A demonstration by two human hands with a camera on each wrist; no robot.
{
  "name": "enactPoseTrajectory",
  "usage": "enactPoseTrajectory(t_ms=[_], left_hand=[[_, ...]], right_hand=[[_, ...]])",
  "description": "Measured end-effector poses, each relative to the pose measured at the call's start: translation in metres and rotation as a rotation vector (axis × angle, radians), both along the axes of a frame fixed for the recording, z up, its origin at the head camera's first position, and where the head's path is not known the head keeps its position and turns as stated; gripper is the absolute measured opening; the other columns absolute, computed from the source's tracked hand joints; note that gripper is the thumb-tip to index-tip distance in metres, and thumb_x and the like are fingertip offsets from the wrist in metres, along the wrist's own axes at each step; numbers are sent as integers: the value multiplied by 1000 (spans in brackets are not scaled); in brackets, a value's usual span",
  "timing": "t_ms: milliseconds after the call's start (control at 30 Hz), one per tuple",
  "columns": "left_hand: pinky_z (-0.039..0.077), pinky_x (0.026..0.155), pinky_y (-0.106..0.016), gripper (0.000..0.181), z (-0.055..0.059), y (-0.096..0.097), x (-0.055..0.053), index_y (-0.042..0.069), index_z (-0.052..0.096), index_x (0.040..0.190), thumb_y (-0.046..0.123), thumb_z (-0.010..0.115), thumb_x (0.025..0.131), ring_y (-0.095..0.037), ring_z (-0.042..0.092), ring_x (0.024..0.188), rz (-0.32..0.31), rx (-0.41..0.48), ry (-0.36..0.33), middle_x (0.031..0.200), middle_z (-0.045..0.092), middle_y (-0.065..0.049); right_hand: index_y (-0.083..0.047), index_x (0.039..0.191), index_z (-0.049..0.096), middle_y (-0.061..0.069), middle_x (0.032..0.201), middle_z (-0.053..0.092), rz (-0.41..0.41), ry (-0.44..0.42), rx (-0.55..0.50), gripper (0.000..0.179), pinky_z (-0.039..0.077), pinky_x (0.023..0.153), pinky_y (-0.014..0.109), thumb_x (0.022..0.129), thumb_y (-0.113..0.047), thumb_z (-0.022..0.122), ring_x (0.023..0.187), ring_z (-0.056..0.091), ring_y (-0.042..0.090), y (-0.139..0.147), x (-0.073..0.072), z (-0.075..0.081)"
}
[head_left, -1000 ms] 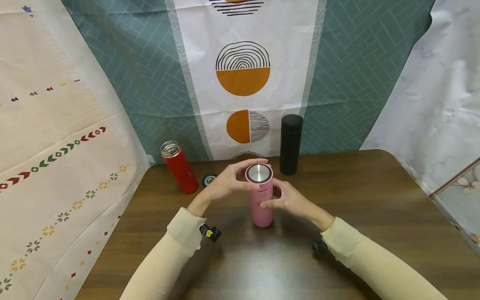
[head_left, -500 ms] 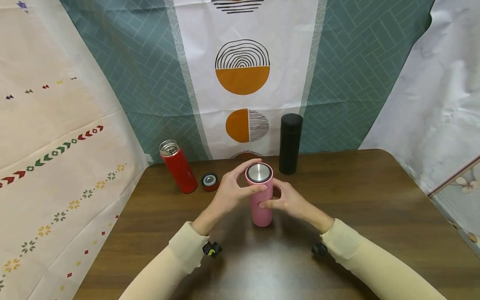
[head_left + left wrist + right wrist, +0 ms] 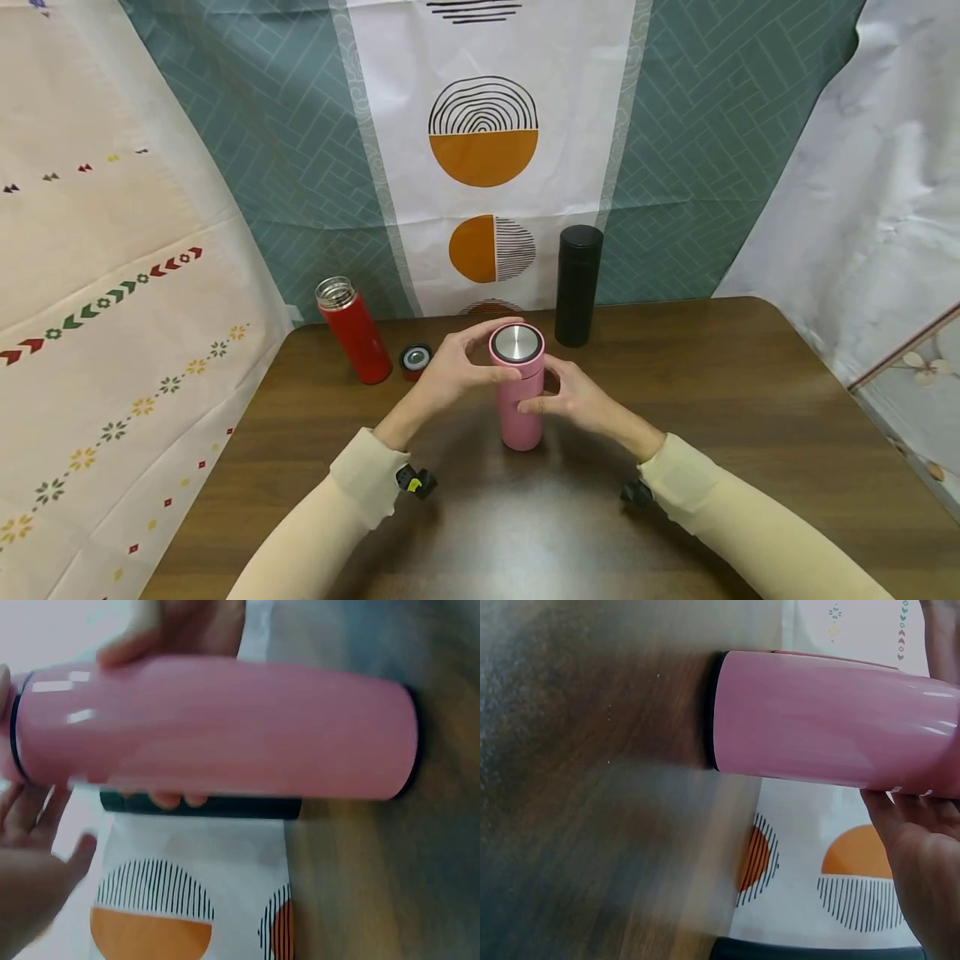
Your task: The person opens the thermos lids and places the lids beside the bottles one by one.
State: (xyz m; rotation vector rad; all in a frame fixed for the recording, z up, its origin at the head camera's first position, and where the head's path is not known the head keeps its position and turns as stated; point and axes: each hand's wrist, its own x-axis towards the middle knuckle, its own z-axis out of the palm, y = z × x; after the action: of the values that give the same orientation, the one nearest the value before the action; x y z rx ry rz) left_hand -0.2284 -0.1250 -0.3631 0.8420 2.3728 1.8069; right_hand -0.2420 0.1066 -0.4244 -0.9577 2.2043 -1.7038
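The pink bottle is stood upright on the desk — its lid is clasped in the left hand's part-closed grip, its body in the right hand's curled grip.

Pale glare on tabletop, white highlights on pink flask, hazy wrist views.
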Motion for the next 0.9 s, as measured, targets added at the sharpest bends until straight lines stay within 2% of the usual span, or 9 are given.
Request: enactPoseTrajectory(t_ms=[133,200,267,433,533,600,700,833,900], left_hand=[[35,117,-56,67,-3,9,15,27,62,144,32,89,83,-12,56,131,160,-18,70,136,67,11],[35,117,-57,69,-2,10,17,28,61,145,37,89,83,-12,55,132,175,-41,77,137,66,12],[34,118,-57,71,0,6,14,26,58,148,38,88,84,-14,53,135,120,-43,54,141,63,10],[36,118,-57,76,9,-8,-5,24,50,155,39,82,88,-18,46,143,-119,-55,-62,152,54,6],[38,117,-55,72,10,-9,-7,21,52,154,36,81,90,-19,48,140,-157,-62,-79,150,57,4],[38,117,-55,66,8,-7,-5,20,56,150,30,82,90,-19,51,137,-129,-38,-68,145,61,3],[34,118,-57,62,1,-1,3,19,60,147,24,84,89,-19,53,135,-22,9,-25,140,65,2],[32,119,-60,68,-4,10,19,24,59,148,33,86,87,-16,53,134,156,-19,23,140,65,7],[34,118,-59,71,-3,12,22,26,56,150,36,86,87,-15,53,135,178,-41,19,142,63,9]], right_hand=[[-8,140,59,5,132,67,-8,18,-4,62,50,103,50,87,-29,85,118,63,24,-1,1,-1],[-8,139,60,5,132,67,-9,23,-3,62,50,104,51,87,-28,85,118,62,24,-1,1,0],[-8,139,60,5,131,67,-7,20,0,61,49,104,51,87,-27,85,119,62,24,0,1,1],[-9,140,59,5,132,66,4,-8,8,59,49,104,50,89,-26,83,119,62,25,0,1,3],[-9,140,58,6,132,66,15,-19,5,59,50,103,49,90,-26,83,118,62,25,0,1,2],[-10,141,58,6,133,65,15,-22,4,59,50,103,48,90,-27,83,118,61,25,-1,1,1],[-10,142,57,5,134,65,13,-18,4,61,51,103,48,90,-27,83,119,61,25,-1,1,-1],[-9,142,58,6,135,65,7,8,-5,62,50,103,51,88,-25,84,120,61,26,-1,2,-2],[-10,142,58,6,134,65,5,13,-7,62,50,103,51,88,-25,85,120,61,25,-1,1,-1]])
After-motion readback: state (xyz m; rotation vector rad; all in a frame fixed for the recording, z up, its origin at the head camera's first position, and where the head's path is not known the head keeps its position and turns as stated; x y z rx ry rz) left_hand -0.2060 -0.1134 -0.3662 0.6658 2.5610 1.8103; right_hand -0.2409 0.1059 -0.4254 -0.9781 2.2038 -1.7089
